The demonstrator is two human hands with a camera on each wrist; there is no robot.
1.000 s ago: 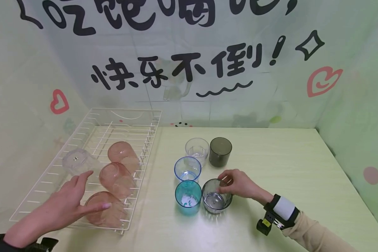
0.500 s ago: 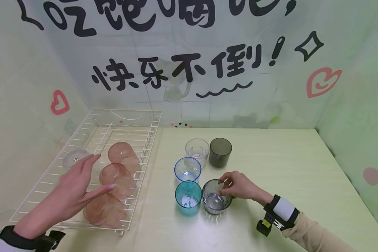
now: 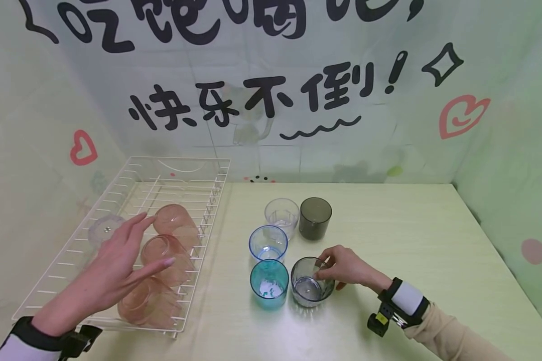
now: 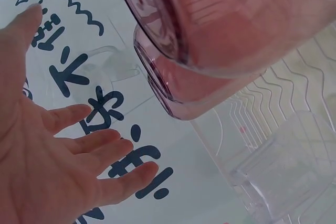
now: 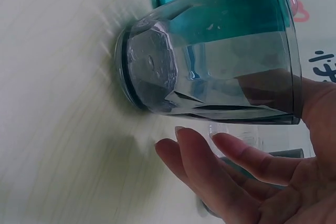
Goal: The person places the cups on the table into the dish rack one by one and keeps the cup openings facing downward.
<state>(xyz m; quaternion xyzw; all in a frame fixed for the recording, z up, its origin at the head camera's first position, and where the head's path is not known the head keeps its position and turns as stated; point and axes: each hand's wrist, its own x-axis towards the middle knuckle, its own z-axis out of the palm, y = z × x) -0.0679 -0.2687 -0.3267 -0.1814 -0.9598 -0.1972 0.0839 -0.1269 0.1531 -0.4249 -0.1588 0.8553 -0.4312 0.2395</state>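
Observation:
In the head view, my right hand (image 3: 347,265) grips a clear grey glass (image 3: 308,291) at its right rim. The glass stands upright on the table; in the right wrist view, part of the hand shows through its wall, with the other fingers (image 5: 197,153) bent alongside. Left of it stands a teal glass (image 3: 269,288). My left hand (image 3: 113,268) hovers over the wire rack (image 3: 190,296), fingers spread and holding nothing. Near it several pink glasses (image 3: 177,220) lie tilted in the rack, and a clear glass (image 3: 103,228) is partly hidden behind the hand.
A blue-rimmed glass (image 3: 268,244), a clear glass (image 3: 282,213) and a dark smoky glass (image 3: 315,219) stand behind the teal and grey ones. A printed cloth (image 3: 253,160) hangs along the table's back edge.
My left hand has moved up and to the right over the rack. The grey glass has shifted slightly right, away from the teal one, with my right hand on it.

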